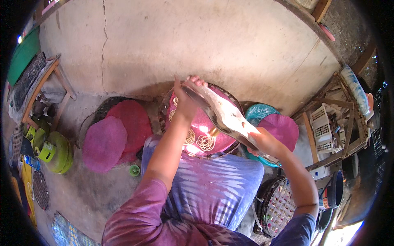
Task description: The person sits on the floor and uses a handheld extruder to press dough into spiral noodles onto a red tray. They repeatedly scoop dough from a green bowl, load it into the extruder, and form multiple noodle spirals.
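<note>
Between my two hands a long pale board-like piece with a dark edge (pixel 230 115) is held at a slant; its exact kind I cannot make out. My left hand (pixel 187 97) grips its upper left end, with fingertips showing past the far side. Around the lower right end my right hand (pixel 267 142) is closed. Beneath it sits a round woven tray (pixel 234 99) lined with pink cloth (pixel 221 91). Pale coiled rings of thin strands (pixel 206 143) lie on the cloth, partly hidden by my left forearm and the piece.
Left of the tray lie a purple round cloth (pixel 104 143) and a red one (pixel 133 125). A green gas cylinder (pixel 61 151) stands farther left. To the right are a turquoise basin (pixel 258 111), a wooden rack (pixel 349 123) and a woven basket (pixel 279 205). A wall (pixel 184 41) rises behind.
</note>
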Demonstrator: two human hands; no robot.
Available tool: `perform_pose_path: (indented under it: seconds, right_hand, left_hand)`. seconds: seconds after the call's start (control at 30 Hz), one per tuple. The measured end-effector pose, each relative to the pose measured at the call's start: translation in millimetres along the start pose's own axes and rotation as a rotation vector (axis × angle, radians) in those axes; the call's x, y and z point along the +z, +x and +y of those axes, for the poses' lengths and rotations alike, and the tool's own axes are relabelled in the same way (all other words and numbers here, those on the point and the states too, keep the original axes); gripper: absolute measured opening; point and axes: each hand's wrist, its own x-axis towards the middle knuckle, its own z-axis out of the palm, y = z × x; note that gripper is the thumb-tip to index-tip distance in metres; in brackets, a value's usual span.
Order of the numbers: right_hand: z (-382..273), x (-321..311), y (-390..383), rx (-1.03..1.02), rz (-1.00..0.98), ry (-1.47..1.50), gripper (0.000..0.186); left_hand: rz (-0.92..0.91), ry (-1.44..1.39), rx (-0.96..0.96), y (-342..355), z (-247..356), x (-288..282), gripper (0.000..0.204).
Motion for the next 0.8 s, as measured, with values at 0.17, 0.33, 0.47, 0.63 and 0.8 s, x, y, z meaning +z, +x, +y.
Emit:
perform_pose_path:
  seconds: [0.17, 0.33, 0.47, 0.63, 0.8]
  right_hand:
    - [12, 18, 1, -0.052, -0.039, 0.143, 0.048]
    - [25, 6, -11, 0.008, 0.007, 0.027, 0.055]
    - [42, 8, -6, -0.018, 0.064, 0.109, 0.055]
    - [70, 14, -6, -0.145, 0.068, 0.176, 0.058]
    - [81, 17, -3, -0.183, 0.064, 0.248, 0.059]
  left_hand:
    - [-0.036, 0.094, -0.035, -2, 16, 6, 0.046]
    - [-0.045, -0.084, -0.129, -10, -7, -16, 0.060]
    - [0.097, 0.182, -0.244, 0, -9, -51, 0.049]
    - [-0.139, 1.803, -0.590, -27, -1, -76, 0.044]
    - [-0.025, 1.820, -0.918, -85, -10, -48, 0.046]
